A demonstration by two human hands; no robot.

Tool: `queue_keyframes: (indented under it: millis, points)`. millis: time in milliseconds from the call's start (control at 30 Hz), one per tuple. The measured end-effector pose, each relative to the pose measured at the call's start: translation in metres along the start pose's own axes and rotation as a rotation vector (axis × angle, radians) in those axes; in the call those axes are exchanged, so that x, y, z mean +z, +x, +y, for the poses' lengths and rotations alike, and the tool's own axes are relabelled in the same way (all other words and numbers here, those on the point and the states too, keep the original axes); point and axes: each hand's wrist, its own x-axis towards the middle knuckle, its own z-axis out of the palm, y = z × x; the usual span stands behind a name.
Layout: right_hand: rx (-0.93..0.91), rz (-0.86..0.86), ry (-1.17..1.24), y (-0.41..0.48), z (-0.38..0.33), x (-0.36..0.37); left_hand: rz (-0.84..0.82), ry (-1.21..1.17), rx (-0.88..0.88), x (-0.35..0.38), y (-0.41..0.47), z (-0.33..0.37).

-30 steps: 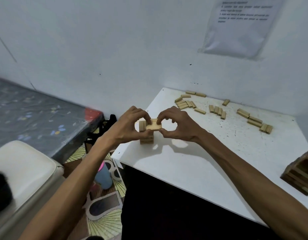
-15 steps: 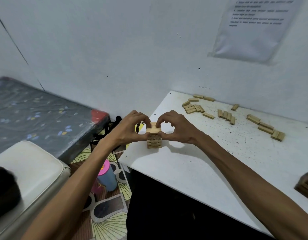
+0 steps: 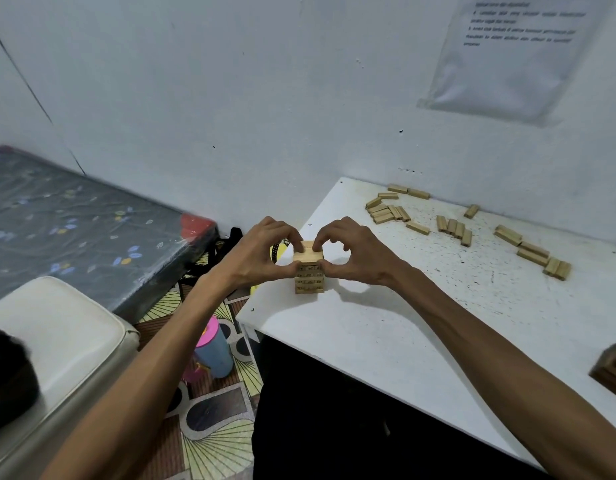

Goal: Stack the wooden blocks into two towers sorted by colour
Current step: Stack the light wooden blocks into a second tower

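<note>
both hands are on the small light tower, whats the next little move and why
Probably ease both hands off gently, then reach for one of the loose blocks. The left hand and right hand pinch the top of the light tower, whose layers look squared up, while many blocks lie unstacked along the far side of the table.

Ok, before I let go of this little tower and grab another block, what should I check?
1. Layers of the small light wooden block tower flush: ok.
2. Both the left hand and the right hand pinch its top layers: ok.
3. Tower base fully on the white table: ok.
4. More loose light wooden blocks lie by the wall: ok.
5. State of the dark wooden stack, cropped at the right edge: cannot tell.
</note>
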Motion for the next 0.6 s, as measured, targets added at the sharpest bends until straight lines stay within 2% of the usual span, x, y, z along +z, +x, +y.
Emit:
queue_keyframes:
  millis: [600]
  points:
    - [0.044,-0.022,0.027,-0.0038,0.0057,0.0039,-0.009,-0.070,-0.063,0.0054,-0.0018,-0.0009]
